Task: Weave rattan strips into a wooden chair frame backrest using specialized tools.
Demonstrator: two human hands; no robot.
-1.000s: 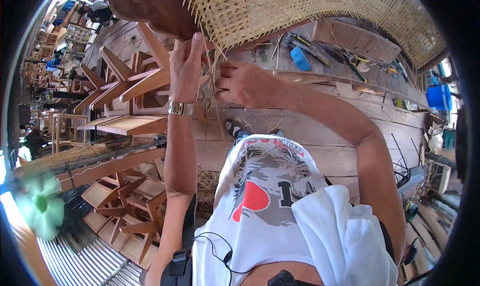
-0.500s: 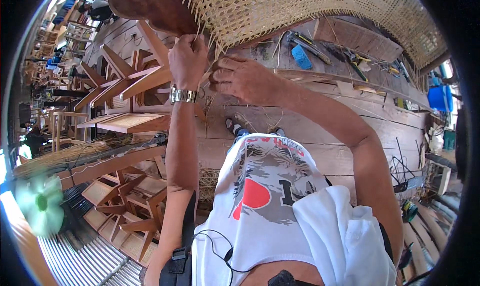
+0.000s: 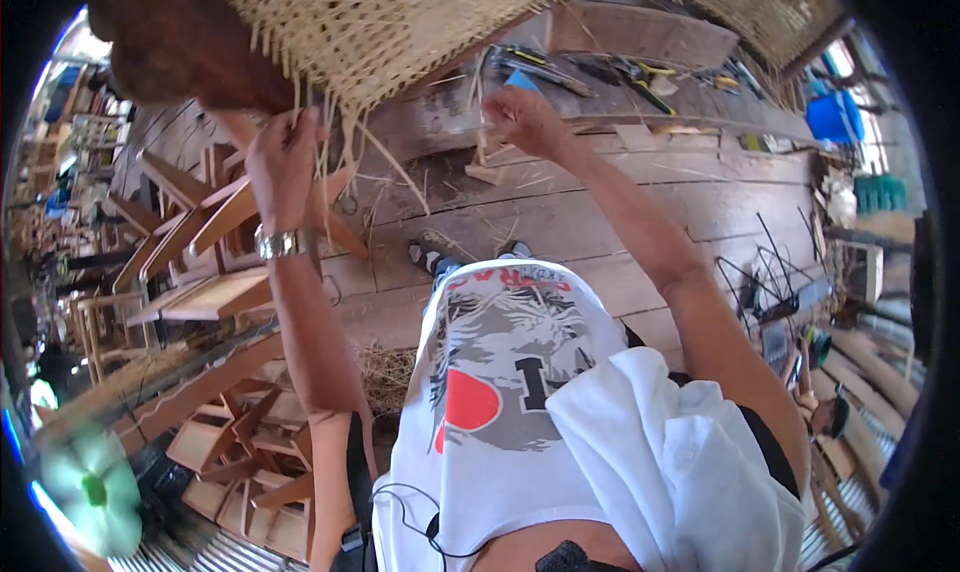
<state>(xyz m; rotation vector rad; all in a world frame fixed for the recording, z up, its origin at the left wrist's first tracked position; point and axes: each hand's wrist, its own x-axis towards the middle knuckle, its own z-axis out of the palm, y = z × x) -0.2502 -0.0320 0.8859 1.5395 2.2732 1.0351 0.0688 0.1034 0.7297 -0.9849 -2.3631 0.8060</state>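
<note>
A sheet of woven cane webbing spans the top of the view on a dark brown wooden frame. Loose cane strands hang from its lower corner. My left hand, with a metal watch on the wrist, is closed in a pinch at that corner, on a cane strand beside the frame. Away to the right, my right hand has its fingers curled closed in front of a blue block. What those fingers hold, if anything, is too small to make out. A pale strip stands beside them.
Pliers and other hand tools lie on a wooden bench behind my right hand. Stacked wooden chair parts stand at the left, above a turning fan. A blue bucket is at the far right. Cane scraps litter the plank floor.
My right hand has left the webbing corner and moved right, toward the tools. My left hand stays pinched at the corner. The whole view has shifted, so the webbing appears further left.
</note>
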